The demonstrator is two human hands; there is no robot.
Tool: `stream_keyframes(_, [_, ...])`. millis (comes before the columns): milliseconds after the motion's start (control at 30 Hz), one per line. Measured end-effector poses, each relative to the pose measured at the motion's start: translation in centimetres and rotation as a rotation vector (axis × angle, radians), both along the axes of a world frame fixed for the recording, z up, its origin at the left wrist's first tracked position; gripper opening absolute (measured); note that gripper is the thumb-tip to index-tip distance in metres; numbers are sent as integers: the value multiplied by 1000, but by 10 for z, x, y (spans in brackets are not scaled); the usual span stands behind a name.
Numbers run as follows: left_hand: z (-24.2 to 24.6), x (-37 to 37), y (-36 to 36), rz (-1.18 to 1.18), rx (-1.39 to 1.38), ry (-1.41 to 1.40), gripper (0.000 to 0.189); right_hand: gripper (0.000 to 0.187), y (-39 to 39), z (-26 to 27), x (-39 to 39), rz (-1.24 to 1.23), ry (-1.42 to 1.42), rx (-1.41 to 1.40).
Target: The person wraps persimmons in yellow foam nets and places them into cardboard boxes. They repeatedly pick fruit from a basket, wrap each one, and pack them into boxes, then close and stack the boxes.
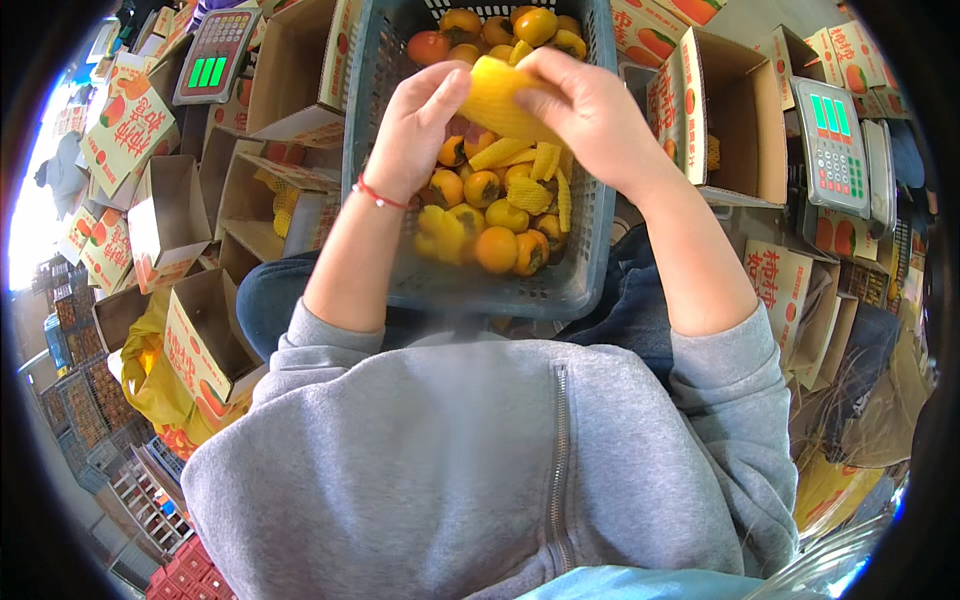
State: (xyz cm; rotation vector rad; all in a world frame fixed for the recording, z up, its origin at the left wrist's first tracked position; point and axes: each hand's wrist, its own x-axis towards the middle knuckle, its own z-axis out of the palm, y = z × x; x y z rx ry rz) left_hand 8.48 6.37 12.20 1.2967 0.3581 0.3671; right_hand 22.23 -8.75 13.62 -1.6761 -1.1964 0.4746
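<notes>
A yellow foam net sleeve (pixel 499 97) is held between my two hands above a dark plastic crate (pixel 480 296). My left hand (pixel 420 124), with a red cord bracelet at the wrist, grips its left side. The thumb and fingers of my right hand (pixel 600 112) pinch the sleeve's right side. Whether a fruit sits inside the sleeve, I cannot tell. Below the hands, orange persimmons (pixel 496 250) lie in the crate among loose foam sleeves (pixel 529 196). More persimmons (pixel 460 26) fill its far end.
Open cardboard boxes (pixel 296 67) flank the crate on the left, and another open box (pixel 739 120) stands to the right. Digital scales with lit displays stand on both sides, one left (pixel 217 56) and one right (pixel 832 142). A yellow bag (pixel 150 375) lies at lower left.
</notes>
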Motion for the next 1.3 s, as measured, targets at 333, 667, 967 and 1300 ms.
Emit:
stream_keyframes(333, [19, 48, -20, 62, -268, -59, 22, 66, 6, 19, -2, -58, -1097, 248])
stream_keyframes(667, [-47, 99, 39, -470, 180, 137, 29, 28, -27, 29, 29, -184, -666, -660])
stream_keyframes(967, [-223, 88, 55, -63, 1137, 869, 73, 20, -42, 18, 51, -391, -657, -555])
stream_keyframes(1300, [-79, 37, 22, -384, -407, -170, 75, 42, -11, 15, 26, -1, -452, -153])
